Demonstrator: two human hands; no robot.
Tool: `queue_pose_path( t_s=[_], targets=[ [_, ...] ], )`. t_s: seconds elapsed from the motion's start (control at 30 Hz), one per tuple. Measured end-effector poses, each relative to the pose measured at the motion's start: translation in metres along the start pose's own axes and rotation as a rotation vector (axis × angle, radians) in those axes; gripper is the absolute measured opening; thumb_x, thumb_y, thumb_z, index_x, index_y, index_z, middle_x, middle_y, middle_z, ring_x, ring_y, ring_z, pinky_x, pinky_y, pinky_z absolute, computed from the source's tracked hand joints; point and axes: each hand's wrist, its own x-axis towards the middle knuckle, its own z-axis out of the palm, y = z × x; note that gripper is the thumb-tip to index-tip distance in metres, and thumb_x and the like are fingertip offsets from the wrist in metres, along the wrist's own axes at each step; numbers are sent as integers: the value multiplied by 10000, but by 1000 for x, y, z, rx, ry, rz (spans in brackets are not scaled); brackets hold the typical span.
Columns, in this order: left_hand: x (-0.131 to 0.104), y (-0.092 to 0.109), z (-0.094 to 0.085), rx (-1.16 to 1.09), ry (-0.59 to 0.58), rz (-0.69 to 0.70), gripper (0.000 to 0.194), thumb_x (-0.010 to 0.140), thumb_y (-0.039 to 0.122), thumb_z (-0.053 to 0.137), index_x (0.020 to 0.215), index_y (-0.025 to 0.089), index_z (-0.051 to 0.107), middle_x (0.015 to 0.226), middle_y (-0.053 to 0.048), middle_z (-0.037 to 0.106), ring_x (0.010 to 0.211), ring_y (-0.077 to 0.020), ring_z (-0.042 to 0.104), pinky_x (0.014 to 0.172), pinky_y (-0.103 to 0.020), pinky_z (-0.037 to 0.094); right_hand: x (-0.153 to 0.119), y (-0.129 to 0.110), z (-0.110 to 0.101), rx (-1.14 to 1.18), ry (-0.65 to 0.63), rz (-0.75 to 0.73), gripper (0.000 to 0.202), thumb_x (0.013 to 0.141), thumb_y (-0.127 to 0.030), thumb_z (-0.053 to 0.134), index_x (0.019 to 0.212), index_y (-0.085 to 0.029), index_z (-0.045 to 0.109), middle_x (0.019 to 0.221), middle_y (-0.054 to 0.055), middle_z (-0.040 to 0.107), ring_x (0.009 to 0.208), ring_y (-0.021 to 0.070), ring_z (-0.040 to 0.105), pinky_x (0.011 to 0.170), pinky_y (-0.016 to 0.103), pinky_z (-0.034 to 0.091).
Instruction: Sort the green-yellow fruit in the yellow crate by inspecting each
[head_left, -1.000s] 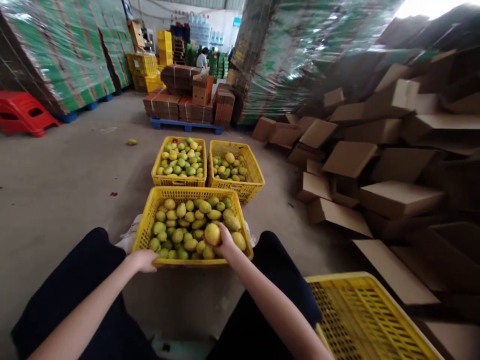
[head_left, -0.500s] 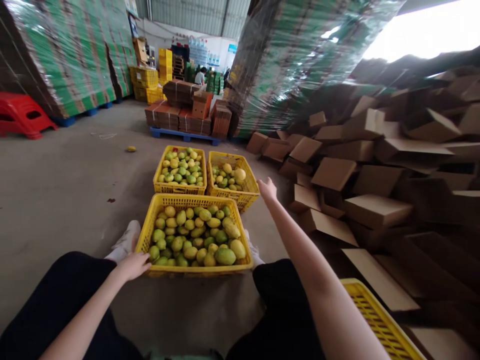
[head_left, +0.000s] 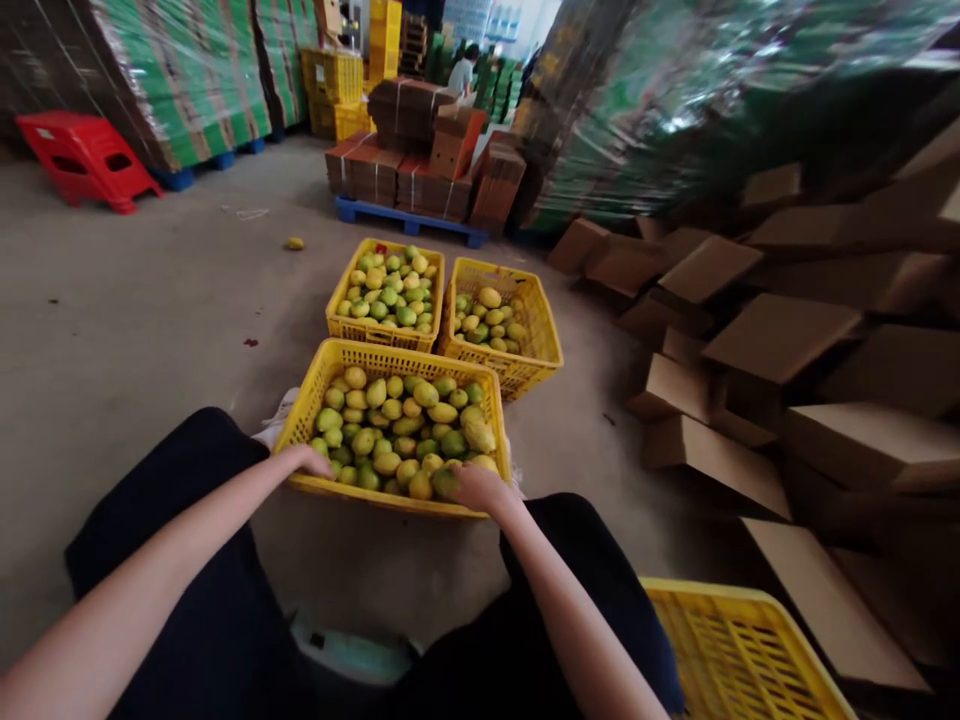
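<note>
A yellow plastic crate (head_left: 491, 400) filled with yellow and green lemons (head_left: 407, 425) stands on the floor between my feet. My right hand (head_left: 484, 487) is inside its near right corner, fingers curled against a large green lemon (head_left: 445, 484) whose right side they cover. Over the near left rim lies my left hand (head_left: 309, 461), its fingers extended onto the lemons there; it holds nothing that I can see. Behind stand two more yellow crates: the left one (head_left: 386, 334) heaped with lemons, the right one (head_left: 546, 340) with fewer, gathered toward its left side.
Another yellow crate (head_left: 739, 645) sits by my right knee. Cardboard boxes (head_left: 784, 335) are piled along the right. Ahead is a blue pallet (head_left: 409, 222) with bundled cardboard. A red stool (head_left: 86, 160) and a stray lemon (head_left: 295, 243) are on the left floor. A person (head_left: 463, 75) is far back.
My right hand has come back from beside the rear right crate into the near crate. My left hand has shifted inward over the rim. The view has tilted down.
</note>
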Motion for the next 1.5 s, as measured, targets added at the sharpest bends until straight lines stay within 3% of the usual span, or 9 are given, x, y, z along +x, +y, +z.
queue_pose_path(
  t_s=[0.13,0.27,0.43,0.7,0.8,0.87,1.03,1.23,1.5],
  targets=[
    [32,11,8,-45,91,-55,165,740,274,714,836,140,725,989,-172,738,1183,-401,645,1027,-492,485,-2,-1,5,-44,-47,-54,271,809,-225,738,1067,-157,693,1196,228,712,1152,409,674,943,489,497],
    [61,33,39,-19,153,-33,472,677,215,778,1135,139,693,1434,-232,551,1408,-426,454,1151,-560,363,-10,14,2,-44,-80,-40,305,855,-241,699,1152,-177,665,1206,220,707,1154,413,673,959,498,502],
    [77,45,63,66,96,-78,411,707,263,764,1077,106,679,1485,-299,441,1449,-503,338,1134,-626,344,-22,24,-10,-48,-131,-67,307,894,-256,667,1182,-153,657,1219,241,694,1163,433,668,957,522,514],
    [43,64,2,136,-129,5,577,415,149,849,979,184,729,1254,-139,655,1239,-407,567,1089,-473,429,-21,4,-29,-132,-125,38,300,905,-255,641,1181,-139,662,1248,252,690,1195,432,651,965,525,496],
    [-4,89,-34,-182,-392,155,782,402,230,878,1164,258,702,1297,-74,667,1308,-371,535,1098,-420,429,-21,-10,-38,-133,-116,27,335,908,-272,634,1216,-144,653,1269,241,685,1219,420,640,982,507,483],
    [-45,98,-52,-522,-463,94,869,479,363,847,1316,286,622,1330,-76,660,1288,-371,564,1029,-426,482,-20,-20,-41,-106,-96,13,370,893,-282,653,1231,-132,648,1255,246,689,1203,424,647,979,508,479],
    [-114,98,-53,-1208,-210,-188,831,740,725,507,1383,202,560,1216,-165,688,1033,-389,686,730,-462,579,-7,-37,-38,-104,-80,-47,438,857,-254,698,1265,-110,633,1262,261,678,1216,432,636,991,505,472],
    [-77,114,-31,-1656,-20,-331,263,894,323,502,1002,142,659,908,-122,719,720,-213,697,674,-357,627,5,-33,-28,-145,-195,-61,521,822,-265,730,1321,-166,619,1276,198,697,1200,378,665,948,411,515],
    [-71,122,-61,-1915,65,-188,173,836,221,528,915,143,660,876,-94,715,717,-188,697,640,-309,621,15,24,-5,-218,-83,-62,419,951,-264,500,1349,-184,601,1357,170,666,1272,318,629,1048,388,475]
  ],
)
